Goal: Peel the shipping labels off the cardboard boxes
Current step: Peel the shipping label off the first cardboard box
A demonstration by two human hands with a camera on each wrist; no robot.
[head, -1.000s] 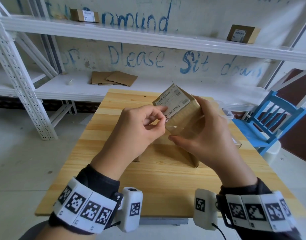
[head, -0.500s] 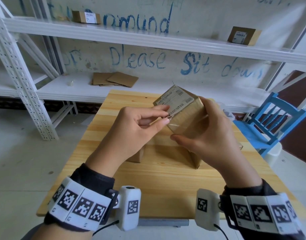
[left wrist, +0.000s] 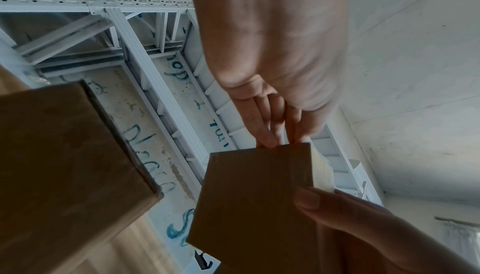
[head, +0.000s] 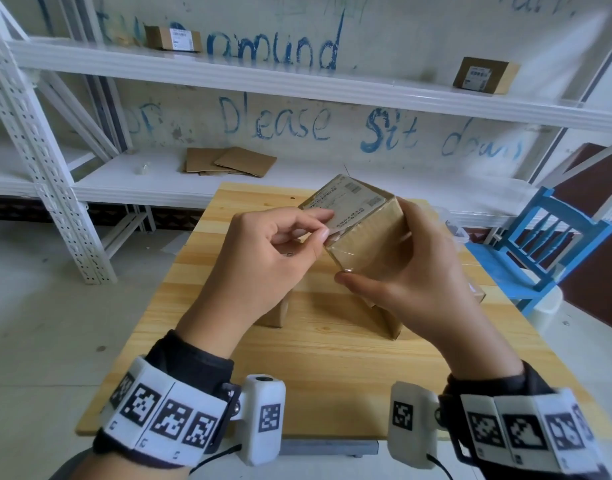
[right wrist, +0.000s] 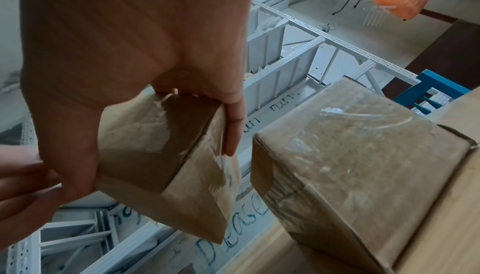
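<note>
A small cardboard box (head: 370, 247) hangs tilted above the wooden table (head: 332, 375), gripped by my right hand (head: 401, 271), thumb on its near corner and fingers round the far side. A white shipping label (head: 347, 206) covers its top face. My left hand (head: 323, 230) pinches the label's near corner between thumb and forefinger; how far it has lifted is unclear. In the left wrist view the left fingertips (left wrist: 270, 134) meet the box (left wrist: 259, 196) at its edge. The right wrist view shows the box (right wrist: 166, 155) from below, with tape on it.
Two more taped boxes (head: 387, 320) (head: 276, 313) sit on the table under my hands. White shelving behind holds two labelled boxes (head: 174, 38) (head: 484, 76) and flattened cardboard (head: 228, 161). A blue chair (head: 553, 244) stands right of the table.
My left fingers have shifted along the label's near edge and now pinch its corner. The box has tipped a little flatter in my right hand.
</note>
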